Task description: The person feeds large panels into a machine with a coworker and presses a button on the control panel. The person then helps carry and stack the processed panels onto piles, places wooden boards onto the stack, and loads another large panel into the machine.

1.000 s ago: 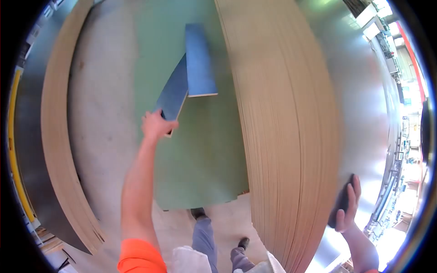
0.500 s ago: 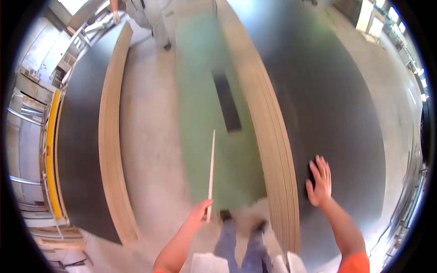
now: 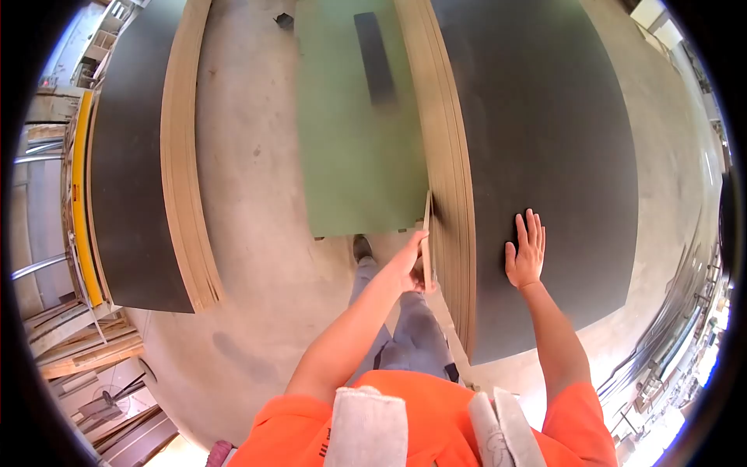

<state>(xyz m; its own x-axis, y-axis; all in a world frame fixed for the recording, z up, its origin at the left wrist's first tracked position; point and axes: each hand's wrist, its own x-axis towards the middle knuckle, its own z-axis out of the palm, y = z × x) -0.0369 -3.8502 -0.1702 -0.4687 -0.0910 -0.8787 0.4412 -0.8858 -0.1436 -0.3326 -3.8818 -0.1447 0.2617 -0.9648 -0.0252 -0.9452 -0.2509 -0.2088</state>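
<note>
My left hand [image 3: 412,265] is closed around a thin wooden strip [image 3: 426,233], held close to the layered edge of the right-hand stack. The strip looks foreshortened, and I cannot tell whether it touches that edge. My right hand [image 3: 526,251] lies flat, fingers stretched, on the dark top face of the board stack [image 3: 552,140]. Pale brown layers [image 3: 445,156] show along the side of this stack.
A green panel [image 3: 358,163] lies low between the stacks, with a dark strip [image 3: 375,58] on it. Another dark-topped board stack [image 3: 132,194] stands left, beside a yellow bar [image 3: 82,202]. Concrete floor [image 3: 249,156] runs between. Lumber pieces [image 3: 93,354] lie at lower left.
My left hand has brought the wooden strip rightward to the stack's edge. My view has tilted down and moved along the stack. My right hand is still flat on the board.
</note>
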